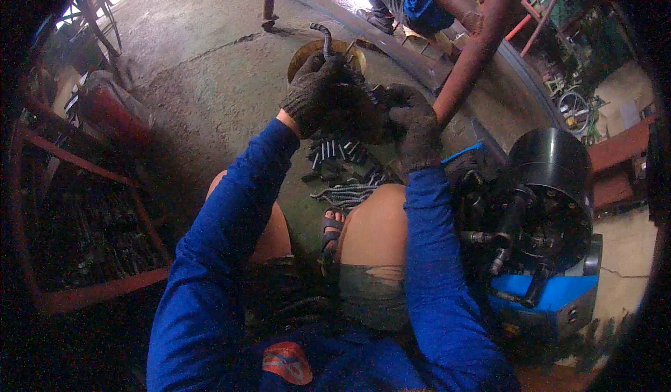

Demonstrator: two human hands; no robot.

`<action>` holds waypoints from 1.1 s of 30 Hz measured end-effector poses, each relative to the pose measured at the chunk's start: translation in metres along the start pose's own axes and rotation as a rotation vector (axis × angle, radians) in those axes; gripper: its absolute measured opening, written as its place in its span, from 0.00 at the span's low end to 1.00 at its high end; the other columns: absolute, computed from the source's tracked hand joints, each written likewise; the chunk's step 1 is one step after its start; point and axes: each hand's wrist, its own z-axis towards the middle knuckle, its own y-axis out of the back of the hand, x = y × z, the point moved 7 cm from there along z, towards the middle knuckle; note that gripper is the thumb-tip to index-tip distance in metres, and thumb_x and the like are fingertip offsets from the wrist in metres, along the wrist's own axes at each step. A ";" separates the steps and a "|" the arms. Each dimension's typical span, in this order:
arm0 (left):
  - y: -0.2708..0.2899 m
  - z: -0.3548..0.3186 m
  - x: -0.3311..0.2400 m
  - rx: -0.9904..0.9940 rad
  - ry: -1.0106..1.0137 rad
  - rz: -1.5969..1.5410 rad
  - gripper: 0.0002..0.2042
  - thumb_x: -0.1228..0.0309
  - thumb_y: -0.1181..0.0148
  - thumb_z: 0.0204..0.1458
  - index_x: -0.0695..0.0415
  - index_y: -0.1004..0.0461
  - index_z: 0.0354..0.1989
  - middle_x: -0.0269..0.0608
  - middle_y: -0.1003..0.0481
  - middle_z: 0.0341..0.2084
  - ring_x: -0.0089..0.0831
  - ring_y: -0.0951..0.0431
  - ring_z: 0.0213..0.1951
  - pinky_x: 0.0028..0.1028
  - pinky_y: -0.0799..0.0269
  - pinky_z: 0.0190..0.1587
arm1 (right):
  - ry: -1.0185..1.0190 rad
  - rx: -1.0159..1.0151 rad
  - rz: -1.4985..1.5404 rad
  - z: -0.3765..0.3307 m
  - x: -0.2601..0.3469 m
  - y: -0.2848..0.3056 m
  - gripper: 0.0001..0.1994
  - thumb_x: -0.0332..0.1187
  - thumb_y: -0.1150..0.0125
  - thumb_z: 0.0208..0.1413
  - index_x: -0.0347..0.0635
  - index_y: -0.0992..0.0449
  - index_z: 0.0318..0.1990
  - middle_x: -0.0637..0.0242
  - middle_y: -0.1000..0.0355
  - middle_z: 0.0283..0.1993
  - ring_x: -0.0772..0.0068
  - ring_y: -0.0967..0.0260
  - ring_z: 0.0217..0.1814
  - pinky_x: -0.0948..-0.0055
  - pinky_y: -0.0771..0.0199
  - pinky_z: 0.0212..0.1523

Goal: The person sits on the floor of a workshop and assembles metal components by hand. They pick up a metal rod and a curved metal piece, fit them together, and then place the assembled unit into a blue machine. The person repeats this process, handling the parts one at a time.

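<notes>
My left hand (313, 88), in a dark knit glove, is closed around a bent ribbed steel bar (325, 37). Its hooked end sticks up past my fingers. My right hand (414, 127), gloved too, is raised a little nearer to me with its fingers curled; a dark piece shows by the fingertips, too dim to name. Behind my left hand stands a round yellowish pan (300, 61), partly covered by the glove. On the floor beneath my hands lie several short metal rods (328, 151) and, closer to my foot, a bundle of bent ribbed bars (347, 196).
A machine with a black drum (549, 172) and blue body (552, 290) stands close on my right. Red-brown pipe framing (482, 46) slants across the upper right, with another person (412, 4) beyond. A metal-framed rack (91, 290) stands at left.
</notes>
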 end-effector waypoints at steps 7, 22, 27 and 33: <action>0.000 -0.001 -0.001 0.025 -0.059 0.046 0.15 0.61 0.42 0.67 0.54 0.30 0.57 0.40 0.21 0.43 0.32 0.19 0.45 0.34 0.19 0.47 | 0.013 0.014 -0.075 -0.002 0.004 -0.006 0.26 0.26 0.43 0.50 0.36 0.28 0.60 0.57 0.24 0.57 0.59 0.25 0.57 0.63 0.23 0.60; 0.003 0.002 0.008 0.032 0.021 -0.025 0.17 0.60 0.41 0.66 0.55 0.29 0.57 0.41 0.22 0.44 0.34 0.19 0.44 0.34 0.20 0.47 | 0.050 -0.029 -0.129 -0.004 0.010 -0.011 0.22 0.25 0.44 0.52 0.36 0.27 0.57 0.60 0.23 0.55 0.64 0.24 0.54 0.65 0.22 0.58; -0.008 -0.008 -0.004 0.018 0.002 -0.014 0.16 0.59 0.41 0.66 0.54 0.29 0.57 0.41 0.22 0.44 0.34 0.19 0.44 0.34 0.19 0.47 | 0.053 -0.007 -0.071 -0.002 0.007 -0.008 0.22 0.26 0.44 0.52 0.35 0.27 0.57 0.59 0.23 0.55 0.63 0.24 0.54 0.65 0.22 0.58; -0.004 -0.011 -0.007 0.044 0.018 0.089 0.18 0.65 0.45 0.69 0.55 0.34 0.64 0.35 0.25 0.52 0.25 0.25 0.50 0.28 0.22 0.53 | 0.059 -0.011 -0.084 -0.002 0.008 -0.012 0.22 0.26 0.44 0.52 0.35 0.27 0.58 0.57 0.24 0.56 0.62 0.24 0.54 0.65 0.21 0.57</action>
